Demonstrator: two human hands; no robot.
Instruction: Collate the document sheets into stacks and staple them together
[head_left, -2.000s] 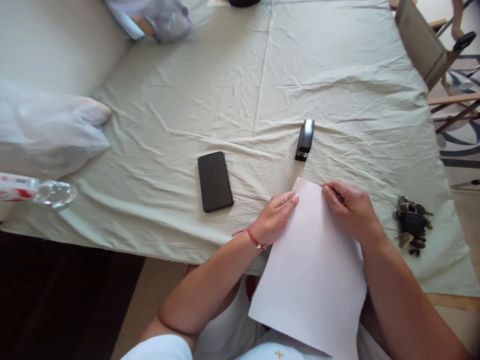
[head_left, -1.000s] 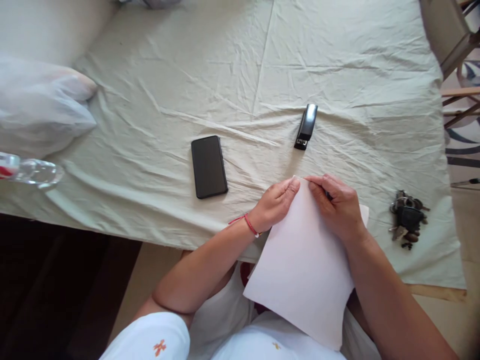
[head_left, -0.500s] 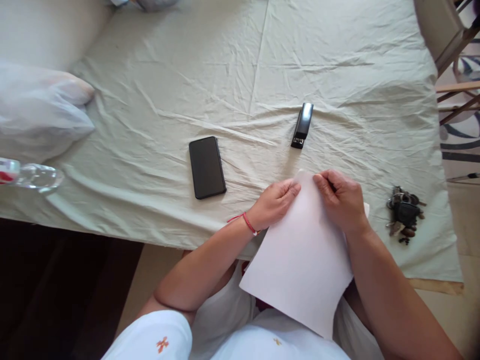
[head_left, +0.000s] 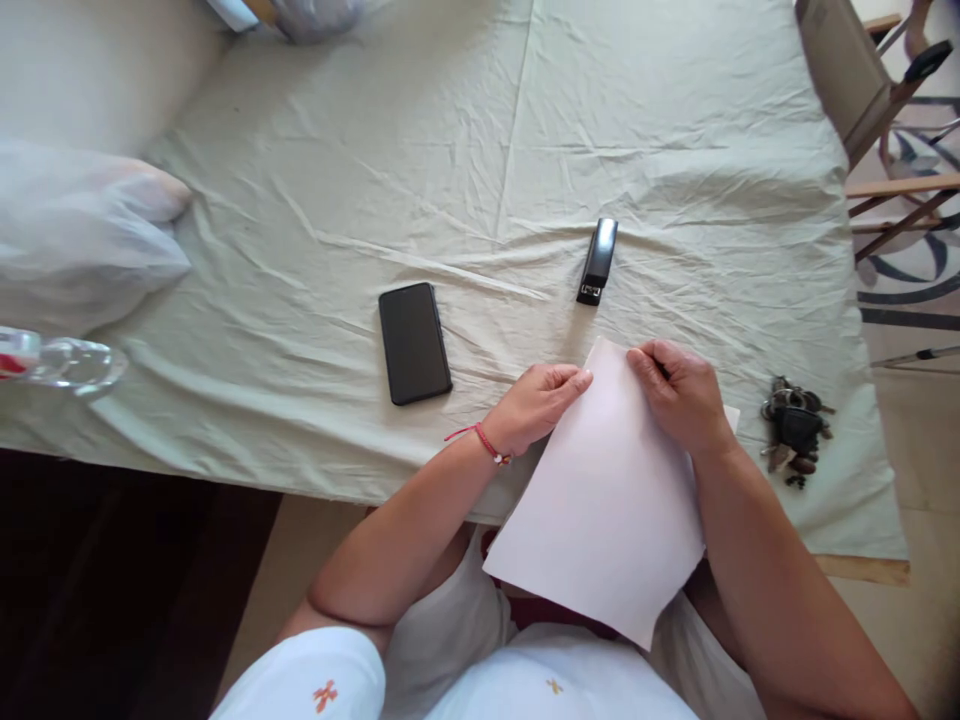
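White sheets of paper point(head_left: 600, 500) slope from the table edge down over my lap, their far end narrow between my hands. My left hand point(head_left: 538, 405), with a red bracelet at the wrist, pinches the paper's left edge near the far corner. On the other side my right hand point(head_left: 679, 390) is closed on the paper's right edge, fingers curled. A pale corner sticks out behind the right wrist. Just beyond the paper lies a black stapler point(head_left: 598, 262). To the left of my hands a black phone point(head_left: 415, 343) rests screen up.
A bunch of keys point(head_left: 796, 428) lies at the right on the pale green tablecloth point(head_left: 315, 130). At the left are a clear plastic bottle point(head_left: 71, 362) on its side and a whitish plastic bag point(head_left: 82, 230). A folding chair point(head_left: 851, 75) stands beyond the right edge.
My left thumb has slid slightly back along the paper's edge, and the paper's near end has risen a little. The right hand keeps its hold. The whole view has shifted slightly.
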